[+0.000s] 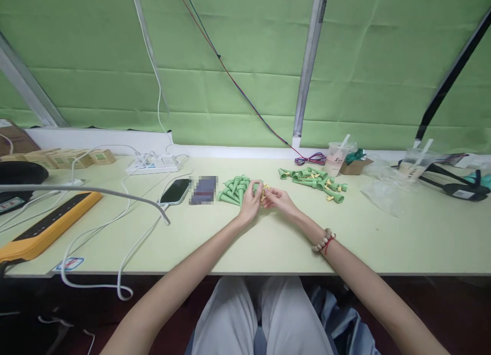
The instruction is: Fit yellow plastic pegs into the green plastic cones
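Note:
My left hand (251,202) is closed at the middle of the table, its fingers curled beside a heap of green plastic cone-shaped pieces (232,190). What it grips is hidden by the fingers. Close to its right, my right hand (282,201) pinches with thumb and fingertips, and the thing between them is too small to make out. Small yellow pieces (265,194) show between and just behind the two hands. Further right lies a second, looser group of green cone-shaped pieces (315,181), with yellow bits among or on them.
Left of the hands lie a phone (175,192), a blurred-out dark rectangle (203,190), white cables and an orange power strip (53,224). At the right stand a drink cup (334,159), a small cardboard box (356,167), a clear plastic bag (383,194) and another cup (413,165).

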Action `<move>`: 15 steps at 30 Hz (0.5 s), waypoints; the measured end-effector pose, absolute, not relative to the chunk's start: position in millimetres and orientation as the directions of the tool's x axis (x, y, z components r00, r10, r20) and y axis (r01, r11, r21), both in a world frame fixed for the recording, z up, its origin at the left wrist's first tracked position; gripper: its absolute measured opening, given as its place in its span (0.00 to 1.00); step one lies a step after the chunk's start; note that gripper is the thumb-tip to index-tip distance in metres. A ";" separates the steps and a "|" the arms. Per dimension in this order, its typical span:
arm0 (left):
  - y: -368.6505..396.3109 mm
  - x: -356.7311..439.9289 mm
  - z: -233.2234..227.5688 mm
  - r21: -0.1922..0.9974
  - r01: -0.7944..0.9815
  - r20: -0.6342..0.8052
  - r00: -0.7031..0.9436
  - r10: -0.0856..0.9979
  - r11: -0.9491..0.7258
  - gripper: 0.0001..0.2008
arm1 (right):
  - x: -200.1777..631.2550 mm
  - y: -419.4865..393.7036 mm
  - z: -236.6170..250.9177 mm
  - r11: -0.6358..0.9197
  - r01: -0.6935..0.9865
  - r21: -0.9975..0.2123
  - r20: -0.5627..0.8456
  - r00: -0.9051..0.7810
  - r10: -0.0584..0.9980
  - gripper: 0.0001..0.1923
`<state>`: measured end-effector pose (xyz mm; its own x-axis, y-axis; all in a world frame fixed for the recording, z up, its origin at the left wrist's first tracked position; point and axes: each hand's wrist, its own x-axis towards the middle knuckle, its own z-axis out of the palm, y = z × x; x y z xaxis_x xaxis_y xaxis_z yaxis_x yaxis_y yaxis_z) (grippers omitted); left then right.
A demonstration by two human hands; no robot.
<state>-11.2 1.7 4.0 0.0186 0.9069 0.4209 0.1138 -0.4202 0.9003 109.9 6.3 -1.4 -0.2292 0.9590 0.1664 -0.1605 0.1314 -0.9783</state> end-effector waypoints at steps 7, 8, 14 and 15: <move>1.4 -9.8 2.2 0.880 0.105 0.457 0.071 0.887 -0.462 0.16 | 103.6 7.5 -10.4 0.171 -0.287 -0.942 0.238 -0.216 0.947 0.21; 1.5 -8.8 1.9 0.888 0.077 0.448 0.075 0.891 -0.453 0.17 | 103.4 7.9 -11.2 0.184 -0.278 -0.943 0.246 -0.209 0.947 0.21; 5.6 -4.7 -2.2 0.964 -0.070 0.262 0.093 0.961 -0.256 0.21 | 106.4 4.0 -7.5 0.368 -0.111 -0.923 0.381 -0.138 0.914 0.22; 6.3 -4.8 -2.4 0.974 -0.078 0.220 0.122 0.968 -0.212 0.22 | 107.0 2.4 -6.0 0.424 -0.054 -0.904 0.427 -0.133 0.894 0.21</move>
